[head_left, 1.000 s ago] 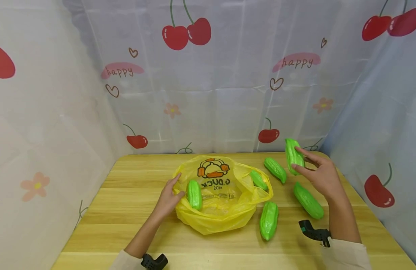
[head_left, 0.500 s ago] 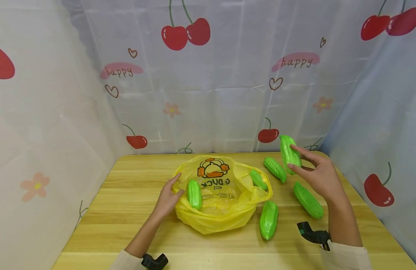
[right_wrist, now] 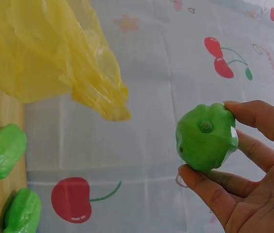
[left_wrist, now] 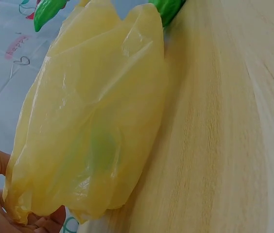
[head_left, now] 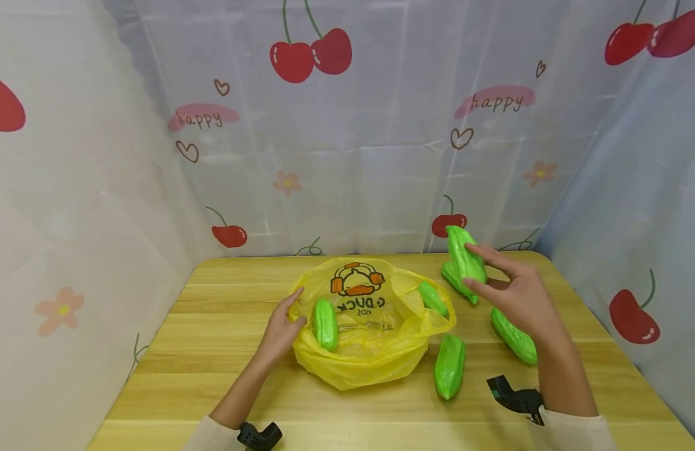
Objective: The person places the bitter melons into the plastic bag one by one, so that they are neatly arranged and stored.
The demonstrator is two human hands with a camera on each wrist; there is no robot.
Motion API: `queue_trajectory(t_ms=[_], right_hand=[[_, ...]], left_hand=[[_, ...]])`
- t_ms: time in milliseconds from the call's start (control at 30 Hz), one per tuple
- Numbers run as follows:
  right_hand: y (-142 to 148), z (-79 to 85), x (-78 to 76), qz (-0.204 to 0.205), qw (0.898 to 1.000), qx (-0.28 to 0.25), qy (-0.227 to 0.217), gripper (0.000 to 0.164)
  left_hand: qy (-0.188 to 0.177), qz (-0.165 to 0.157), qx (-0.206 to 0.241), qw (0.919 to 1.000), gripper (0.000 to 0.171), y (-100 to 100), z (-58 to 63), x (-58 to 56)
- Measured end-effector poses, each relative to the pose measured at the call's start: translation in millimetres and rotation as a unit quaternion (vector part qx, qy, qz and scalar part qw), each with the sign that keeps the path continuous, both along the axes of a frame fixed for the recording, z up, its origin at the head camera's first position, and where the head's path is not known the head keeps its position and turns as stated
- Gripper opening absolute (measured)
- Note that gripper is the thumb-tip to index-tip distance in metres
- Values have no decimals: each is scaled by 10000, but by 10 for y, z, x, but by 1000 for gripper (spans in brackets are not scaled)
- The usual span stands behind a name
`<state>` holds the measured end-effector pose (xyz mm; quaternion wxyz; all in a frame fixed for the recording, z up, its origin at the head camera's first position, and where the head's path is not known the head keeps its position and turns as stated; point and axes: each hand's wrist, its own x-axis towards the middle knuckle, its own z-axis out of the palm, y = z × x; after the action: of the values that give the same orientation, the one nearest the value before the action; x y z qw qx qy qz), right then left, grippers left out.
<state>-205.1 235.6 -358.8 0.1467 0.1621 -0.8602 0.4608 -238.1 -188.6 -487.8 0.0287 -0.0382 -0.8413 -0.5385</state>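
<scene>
My right hand (head_left: 519,294) holds a green, ridged bitter melon (head_left: 460,250) up in the air, pinched between thumb and fingers. In the right wrist view the stem end of this bitter melon (right_wrist: 206,141) faces the camera. My left hand (head_left: 281,329) grips the left rim of a yellow plastic bag (head_left: 359,374), which stands with its mouth wide. Inside the bag one bitter melon (head_left: 325,324) lies by the left hand, and another (head_left: 432,299) shows at the right side. The left wrist view has the fingers (left_wrist: 47,223) curled at the bag's edge.
Right of the bag, a bitter melon (head_left: 450,369) lies near the front and another (head_left: 514,335) farther right. A third (head_left: 450,272) is partly hidden behind the held one. A cherry-print curtain (head_left: 347,156) encloses the wooden table (head_left: 223,300) at the back and sides.
My right hand has carried the bitter melon leftward, toward the bag, and it now overlaps the rear one on the table. The left hand and the bag have stayed put.
</scene>
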Motion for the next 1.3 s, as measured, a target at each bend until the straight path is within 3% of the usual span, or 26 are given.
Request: queue_trajectory(t_ms=[567,767,1300], right_hand=[[-300,-16,88,390,9990,158,162,59],[-397,-47,80,693,9976,-43,39,58],[-543,-97,79,1096,9938,-137,-92,56]], left_hand=[[148,5,-102,9998,66,22,-4,-26],[169,-75,-70,9998,67,9,-22,-38],[184,-134,342,9992,67,8,-37,-21]])
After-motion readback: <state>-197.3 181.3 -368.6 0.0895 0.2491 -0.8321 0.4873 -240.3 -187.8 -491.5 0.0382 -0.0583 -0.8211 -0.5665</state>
